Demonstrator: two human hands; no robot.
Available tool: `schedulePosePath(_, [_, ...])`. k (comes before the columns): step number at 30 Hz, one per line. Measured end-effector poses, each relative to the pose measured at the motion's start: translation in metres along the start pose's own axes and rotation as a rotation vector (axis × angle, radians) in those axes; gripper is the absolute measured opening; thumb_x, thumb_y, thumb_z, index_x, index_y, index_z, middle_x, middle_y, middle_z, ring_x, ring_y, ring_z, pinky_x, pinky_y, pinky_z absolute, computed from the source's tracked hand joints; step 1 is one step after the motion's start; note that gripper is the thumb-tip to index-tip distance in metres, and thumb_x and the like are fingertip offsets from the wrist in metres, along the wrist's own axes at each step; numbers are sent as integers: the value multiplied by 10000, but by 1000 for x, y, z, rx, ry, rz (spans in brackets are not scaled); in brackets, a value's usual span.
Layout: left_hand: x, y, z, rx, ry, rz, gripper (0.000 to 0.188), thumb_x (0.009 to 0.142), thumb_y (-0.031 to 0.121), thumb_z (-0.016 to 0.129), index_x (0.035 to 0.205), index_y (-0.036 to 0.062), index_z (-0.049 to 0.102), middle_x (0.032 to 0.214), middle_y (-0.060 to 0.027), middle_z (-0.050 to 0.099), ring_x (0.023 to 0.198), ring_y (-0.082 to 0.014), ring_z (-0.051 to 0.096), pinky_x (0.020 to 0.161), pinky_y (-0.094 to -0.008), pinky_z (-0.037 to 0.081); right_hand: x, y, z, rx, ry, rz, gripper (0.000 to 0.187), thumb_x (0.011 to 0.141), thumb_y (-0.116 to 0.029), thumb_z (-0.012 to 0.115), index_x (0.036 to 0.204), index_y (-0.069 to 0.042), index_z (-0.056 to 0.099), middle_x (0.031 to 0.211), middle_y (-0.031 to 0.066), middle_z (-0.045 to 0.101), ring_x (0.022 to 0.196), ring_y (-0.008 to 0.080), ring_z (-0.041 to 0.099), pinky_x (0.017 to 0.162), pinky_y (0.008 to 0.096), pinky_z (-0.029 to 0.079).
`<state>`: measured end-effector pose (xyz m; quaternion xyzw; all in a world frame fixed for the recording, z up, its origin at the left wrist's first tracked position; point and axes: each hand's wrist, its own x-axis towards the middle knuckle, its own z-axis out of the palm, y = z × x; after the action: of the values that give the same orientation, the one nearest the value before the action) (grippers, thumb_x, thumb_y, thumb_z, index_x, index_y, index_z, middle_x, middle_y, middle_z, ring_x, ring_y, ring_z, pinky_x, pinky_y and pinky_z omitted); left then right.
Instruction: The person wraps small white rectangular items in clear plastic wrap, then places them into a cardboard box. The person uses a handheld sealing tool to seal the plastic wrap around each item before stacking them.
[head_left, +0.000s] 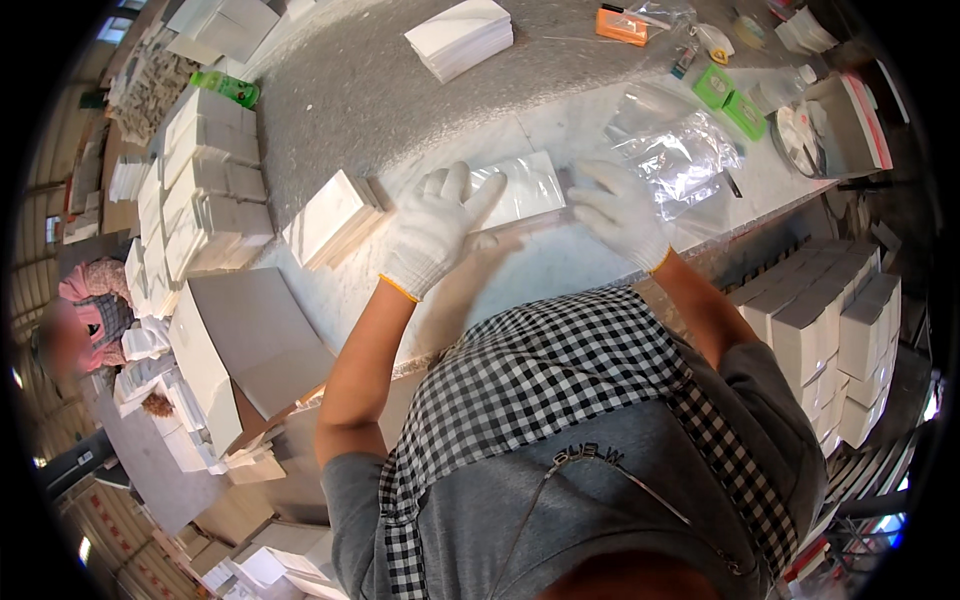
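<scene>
One bench (335,110), grey-topped with a pale marble-like strip along the near edge. On that strip, between the two hands: one flat white packet (525,190), its surface glossy like clear plastic, lying lengthwise from left to right. Left hand (432,225), in a white knit glove with yellow cuff: spread and unclenched, thumb laid over the left end of the packet, fingers beyond its edge. Right hand (618,208), gloved alike: fingers slightly bent, tips at the right end of the packet; whether they pinch it cannot be told. Just left of the left hand: one leaning stack of white sheets (332,220). Right of the right hand: a spread of clear plastic bags (682,160), crumpled and shiny. Beyond these: two green boxes (728,100), side by side; one clear bottle (785,86); one open carton (850,125) at the right end. Toward the far edge: one white block of sheets (460,42) and one orange box (622,26). At left: piled white blocks (208,185), one green bottle (225,88) lying on top, and one large grey-white box (255,335) nearer. Far left: one co-worker (98,315) in pink.
</scene>
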<state>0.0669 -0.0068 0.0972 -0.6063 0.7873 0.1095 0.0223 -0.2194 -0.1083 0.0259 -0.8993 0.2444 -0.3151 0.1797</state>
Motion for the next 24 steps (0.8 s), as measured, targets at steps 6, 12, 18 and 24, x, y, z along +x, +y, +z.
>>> schedulePosePath(6, [-7, -10, 30, 39, 209, 48, 900, 823, 581, 742, 1565, 173, 438, 1520, -270, 442, 1361, -441, 461, 1108, -525, 424, 9, -14, 8, 422, -63, 649, 488, 1022, -370, 610, 1372, -32, 647, 1428, 178, 623, 1283, 333, 615, 1070, 405, 483])
schedulePosePath(12, [-10, -31, 52, -638, 437, -289, 938, 920, 697, 609, 1551, 24, 439, 1501, -277, 506, 1409, -390, 472, 1141, -460, 407, 38, -6, 37, 549, -232, 785, 777, 1013, -542, 564, 1484, 72, 488, 1467, 234, 583, 1335, 312, 583, 1118, 378, 437])
schedulePosePath(18, [5, -30, 41, -1347, -33, -588, 943, 921, 674, 651, 1476, -75, 510, 1413, -235, 607, 1352, -290, 546, 1155, -368, 404, 48, -16, 35, 719, -335, 790, 758, 985, -523, 611, 1461, 58, 512, 1349, 230, 642, 1222, 299, 631, 1069, 356, 462])
schedulePosePath(24, [-6, -28, 73, -1389, 182, -615, 884, 830, 469, 815, 1439, -97, 514, 1352, -254, 630, 1249, -285, 610, 1067, -394, 486, 32, -21, 37, 868, -241, 702, 762, 932, -385, 721, 1507, 46, 465, 1376, 219, 628, 1273, 303, 599, 1078, 367, 456])
